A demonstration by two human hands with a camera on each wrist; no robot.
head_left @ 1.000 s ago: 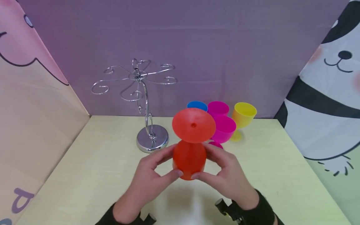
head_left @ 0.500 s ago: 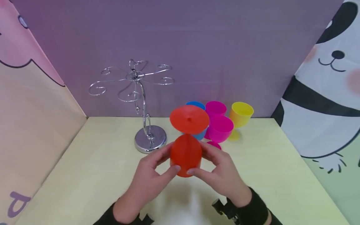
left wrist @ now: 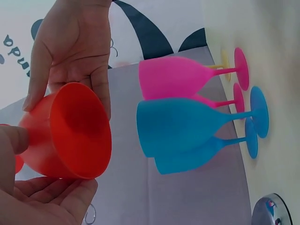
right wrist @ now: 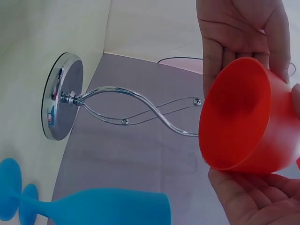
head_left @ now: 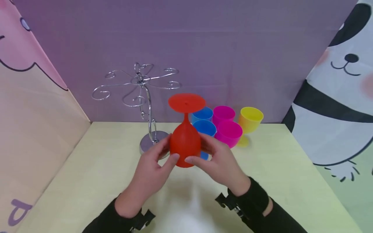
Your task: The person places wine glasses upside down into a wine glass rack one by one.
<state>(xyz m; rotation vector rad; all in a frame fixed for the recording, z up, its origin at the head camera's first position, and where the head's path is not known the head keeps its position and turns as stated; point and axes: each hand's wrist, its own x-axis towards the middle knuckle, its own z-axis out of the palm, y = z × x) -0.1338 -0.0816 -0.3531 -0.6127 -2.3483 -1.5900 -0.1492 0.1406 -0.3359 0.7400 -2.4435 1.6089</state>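
Observation:
Between both hands a red plastic goblet is held upside down above the table, its round foot uppermost and its mouth facing down. My left hand grips the bowl from the left, thumb on the near side. From the right, my right hand grips the same bowl, its thumb close to the other thumb. In the left wrist view the open mouth of the red goblet shows an inside with nothing in it. The right wrist view also looks into the red goblet's bowl, with fingers on either side.
A chrome stand with curled wire arms and a round base stands left of the goblet. Behind and to the right are upright blue goblets, magenta goblets and a yellow goblet. A purple backdrop rises behind the table.
Both hands have lifted the red goblet up and slightly left, tilting it so its stem now shows. The blue goblets behind it have come into fuller view.

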